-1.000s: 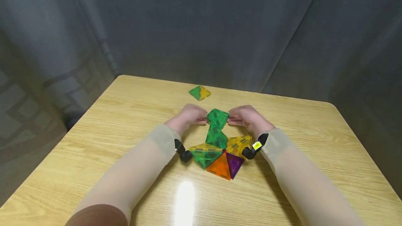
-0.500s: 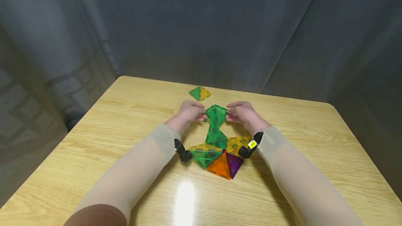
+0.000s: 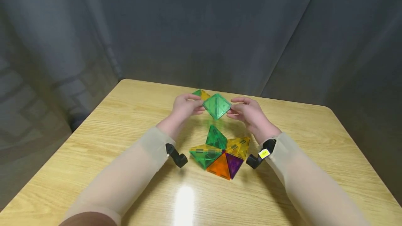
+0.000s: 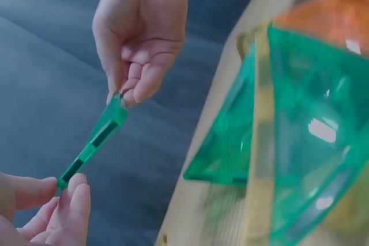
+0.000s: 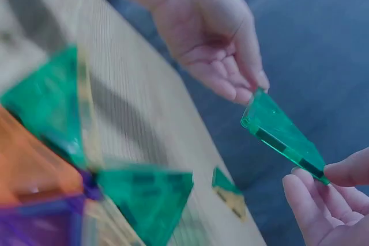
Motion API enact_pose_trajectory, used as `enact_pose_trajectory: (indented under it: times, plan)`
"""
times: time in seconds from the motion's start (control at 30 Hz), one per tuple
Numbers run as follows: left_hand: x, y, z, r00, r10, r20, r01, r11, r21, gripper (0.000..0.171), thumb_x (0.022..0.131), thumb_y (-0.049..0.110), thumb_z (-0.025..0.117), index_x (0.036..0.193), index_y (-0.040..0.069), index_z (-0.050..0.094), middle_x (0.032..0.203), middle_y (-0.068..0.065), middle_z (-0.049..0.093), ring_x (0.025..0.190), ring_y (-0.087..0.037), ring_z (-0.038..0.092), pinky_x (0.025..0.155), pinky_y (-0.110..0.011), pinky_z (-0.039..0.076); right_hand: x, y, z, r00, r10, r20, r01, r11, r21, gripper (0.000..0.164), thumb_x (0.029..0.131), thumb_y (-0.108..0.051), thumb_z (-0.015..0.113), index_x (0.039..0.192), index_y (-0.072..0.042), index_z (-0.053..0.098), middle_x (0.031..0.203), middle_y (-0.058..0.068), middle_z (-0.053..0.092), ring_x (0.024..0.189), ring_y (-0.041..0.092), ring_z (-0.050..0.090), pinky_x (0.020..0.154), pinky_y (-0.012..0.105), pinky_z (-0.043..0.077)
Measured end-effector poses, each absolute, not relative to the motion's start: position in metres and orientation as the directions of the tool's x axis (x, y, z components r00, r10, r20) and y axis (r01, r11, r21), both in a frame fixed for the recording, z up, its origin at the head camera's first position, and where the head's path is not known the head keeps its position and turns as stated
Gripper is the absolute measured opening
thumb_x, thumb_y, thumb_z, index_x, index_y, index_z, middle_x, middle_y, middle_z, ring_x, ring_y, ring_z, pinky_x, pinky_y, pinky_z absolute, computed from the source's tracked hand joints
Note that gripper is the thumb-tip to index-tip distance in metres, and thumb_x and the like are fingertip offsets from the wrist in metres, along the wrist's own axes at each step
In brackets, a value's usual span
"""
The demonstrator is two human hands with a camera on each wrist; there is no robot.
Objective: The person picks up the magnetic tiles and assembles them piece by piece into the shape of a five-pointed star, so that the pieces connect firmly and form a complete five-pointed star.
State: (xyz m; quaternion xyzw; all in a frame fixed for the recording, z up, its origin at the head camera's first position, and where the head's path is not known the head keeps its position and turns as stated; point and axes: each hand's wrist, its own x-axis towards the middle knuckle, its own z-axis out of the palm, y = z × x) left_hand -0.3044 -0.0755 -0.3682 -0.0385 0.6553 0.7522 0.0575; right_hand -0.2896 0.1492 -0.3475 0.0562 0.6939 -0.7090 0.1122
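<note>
In the head view, both hands hold a translucent green diamond of magnetic tiles (image 3: 217, 106) raised above the table. The left hand (image 3: 185, 106) pinches its left corner between thumb and fingers. At its right corner, the right hand (image 3: 249, 114) has the same kind of pinch. The left wrist view shows the magnetic tiles (image 4: 92, 142) nearly edge-on between the fingertips. Below them on the table is a cluster of magnetic tiles: a green piece (image 3: 216, 138), a yellow piece (image 3: 237, 147), a green-and-yellow piece (image 3: 205, 156), an orange triangle (image 3: 220, 167) and a purple triangle (image 3: 234, 165).
A small green-and-yellow tile piece (image 3: 205, 95) lies near the table's far edge, partly hidden behind the left hand and the held tiles. Wood-grain table (image 3: 141, 104) surrounds the cluster. A dark grey curtain (image 3: 201, 27) hangs behind the table.
Both hands have lifted the green diamond up and away from me, off the green piece of the cluster that it met before. The rest of the cluster stays in place.
</note>
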Motion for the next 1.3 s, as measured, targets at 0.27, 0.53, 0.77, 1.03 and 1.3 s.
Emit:
enact_pose_trajectory:
  times: [0.27, 0.53, 0.77, 1.03, 1.3]
  plan:
    - [-0.248, -0.085, -0.361, -0.98, 0.147, -0.132, -0.157, -0.176, 0.972, 0.027, 0.091, -0.004, 0.064, 0.118, -0.005, 0.058, 0.093, -0.022, 0.07, 0.076, -0.023, 0.071, 0.076, -0.035, 0.06, -0.23, 0.168, -0.338, -0.959, -0.211, -0.19, 0.215, -0.1, -0.972, 0.027, 0.097, 0.002, 0.055, 0.122, 0.003, 0.044, 0.088, 0.011, 0.07, 0.083, 0.022, 0.071, 0.078, 0.031, 0.059]
    - [-0.191, -0.09, -0.377, -0.95, 0.237, -0.203, -0.254, -0.206, 0.945, 0.033, 0.09, -0.007, 0.063, 0.12, -0.011, 0.05, 0.085, -0.019, 0.07, 0.072, -0.021, 0.071, 0.073, -0.033, 0.06, -0.173, 0.172, -0.367, -0.931, -0.293, -0.217, 0.273, -0.165, -0.948, 0.019, 0.093, 0.006, 0.057, 0.101, -0.001, 0.041, 0.082, 0.015, 0.068, 0.079, 0.023, 0.071, 0.079, 0.036, 0.059]
    - [-0.161, -0.095, -0.393, -0.925, 0.288, -0.248, -0.309, -0.19, 0.932, 0.03, 0.09, -0.005, 0.064, 0.114, -0.013, 0.05, 0.085, -0.018, 0.068, 0.075, -0.023, 0.071, 0.076, -0.035, 0.06, -0.142, 0.172, -0.389, -0.893, -0.37, -0.257, 0.36, -0.244, -0.901, 0.02, 0.095, 0.003, 0.059, 0.099, -0.005, 0.041, 0.084, 0.013, 0.07, 0.082, 0.022, 0.071, 0.082, 0.035, 0.058]
    - [-0.149, -0.09, -0.421, -0.896, 0.271, -0.35, -0.405, -0.179, 0.897, 0.02, 0.088, -0.004, 0.067, 0.103, -0.006, 0.053, 0.086, -0.018, 0.069, 0.074, -0.024, 0.071, 0.071, -0.035, 0.06, -0.131, 0.17, -0.406, -0.865, -0.367, -0.343, 0.446, -0.248, -0.86, 0.019, 0.094, 0.004, 0.059, 0.094, -0.007, 0.044, 0.084, 0.013, 0.071, 0.083, 0.022, 0.071, 0.083, 0.034, 0.058]
    - [-0.151, -0.084, -0.429, -0.899, 0.257, -0.355, -0.404, -0.17, 0.899, 0.022, 0.089, -0.005, 0.066, 0.104, -0.008, 0.051, 0.089, -0.02, 0.066, 0.075, -0.025, 0.072, 0.07, -0.035, 0.061, -0.131, 0.168, -0.414, -0.856, -0.346, -0.384, 0.479, -0.251, -0.841, 0.014, 0.096, 0.003, 0.056, 0.095, -0.006, 0.044, 0.086, 0.014, 0.07, 0.085, 0.024, 0.071, 0.082, 0.034, 0.058]
